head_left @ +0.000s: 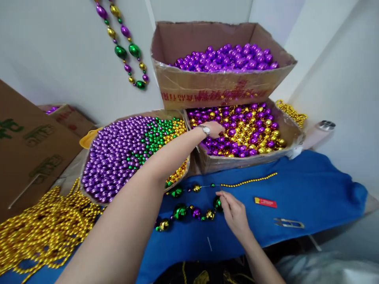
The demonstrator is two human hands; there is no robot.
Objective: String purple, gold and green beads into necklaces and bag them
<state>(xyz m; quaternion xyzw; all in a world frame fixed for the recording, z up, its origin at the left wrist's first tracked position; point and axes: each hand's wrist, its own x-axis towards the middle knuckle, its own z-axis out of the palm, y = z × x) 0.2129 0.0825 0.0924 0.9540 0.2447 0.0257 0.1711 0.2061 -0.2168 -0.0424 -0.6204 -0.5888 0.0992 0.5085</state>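
My left hand (213,129), a watch on its wrist, reaches into a cardboard box of loose purple and gold beads (245,130). Its fingers curl down together among the beads, and whatever they pinch is hidden. Over the blue cloth, my right hand (233,209) is closed, thumb and fingertips pinching the end of a bead string beside a large green bead (217,203). This bead string (180,212) carries green, purple and gold beads and runs in a loop to the left. A thin gold bead chain (251,180) lies just beyond the right fingertips.
A box of purple beads (225,59) stands behind. Left of the hands is a container of small purple, green and gold beads (115,154). Gold bead chains (44,228) pile at left. A red lighter (265,202) and thread snips (288,223) lie right on the blue cloth (331,189).
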